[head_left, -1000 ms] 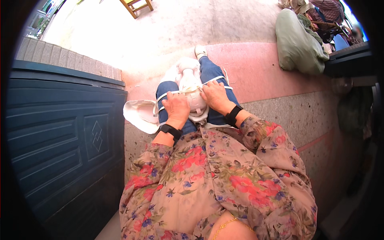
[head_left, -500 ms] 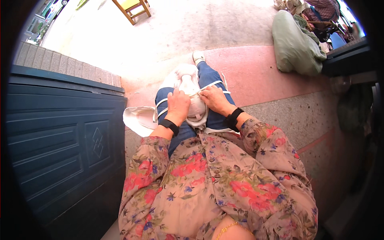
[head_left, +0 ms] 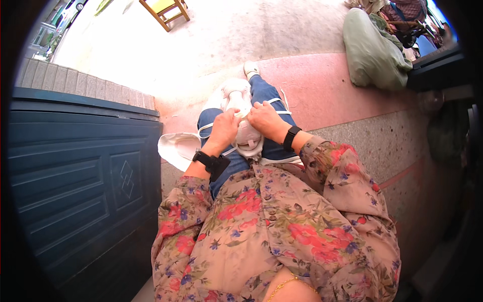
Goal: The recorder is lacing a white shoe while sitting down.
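Note:
Between my jeans-clad thighs rests a pale pink-and-white fabric piece (head_left: 247, 135), padded-looking, with narrow white straps (head_left: 279, 111) lying across both legs. My left hand (head_left: 226, 129) pinches its upper part with bent fingers. Close beside it, my right hand (head_left: 266, 121) is also closed on the fabric, fingertips facing the left hand. What exactly sits between the fingertips is too small to make out, though a thin pale edge shows there. A white curved fabric part (head_left: 178, 149) with a hollow lies by my left thigh.
A dark blue panelled door (head_left: 85, 176) stands close on my left, beside a tiled ledge (head_left: 85, 83). Farther off are a wooden stool (head_left: 167, 12) and, at the right, a stuffed grey-green sack (head_left: 373, 53) before piled belongings. Pink and speckled paving (head_left: 312, 83) spreads ahead.
Both hands have shifted slightly and drawn closer together over the fabric. The left wrist has turned, showing a dark box on its band. The view has moved a little.

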Demonstrator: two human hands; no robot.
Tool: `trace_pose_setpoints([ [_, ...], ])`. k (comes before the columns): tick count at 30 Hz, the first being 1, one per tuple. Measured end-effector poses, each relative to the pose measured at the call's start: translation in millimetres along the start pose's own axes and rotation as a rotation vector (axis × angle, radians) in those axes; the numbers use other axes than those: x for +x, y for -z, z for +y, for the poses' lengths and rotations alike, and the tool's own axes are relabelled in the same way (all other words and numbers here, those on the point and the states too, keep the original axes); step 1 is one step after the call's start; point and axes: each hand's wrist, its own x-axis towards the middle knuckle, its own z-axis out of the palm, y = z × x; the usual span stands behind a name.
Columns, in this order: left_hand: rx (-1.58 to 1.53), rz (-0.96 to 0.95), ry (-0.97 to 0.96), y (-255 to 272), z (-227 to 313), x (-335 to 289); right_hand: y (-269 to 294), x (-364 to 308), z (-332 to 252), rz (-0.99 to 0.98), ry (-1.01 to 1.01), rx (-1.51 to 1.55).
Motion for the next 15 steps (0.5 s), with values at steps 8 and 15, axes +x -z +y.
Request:
trace_pose_setpoints([
  [8,0.490,-0.010,-0.005,-22.2,3.0,-13.3,15.1,11.0,4.4,0.352,-0.249,0.421],
  [15,0.601,-0.146,0.090,-16.7,3.8,-11.3,124.7,42.6,0.7,0.333,-0.456,1.375],
])
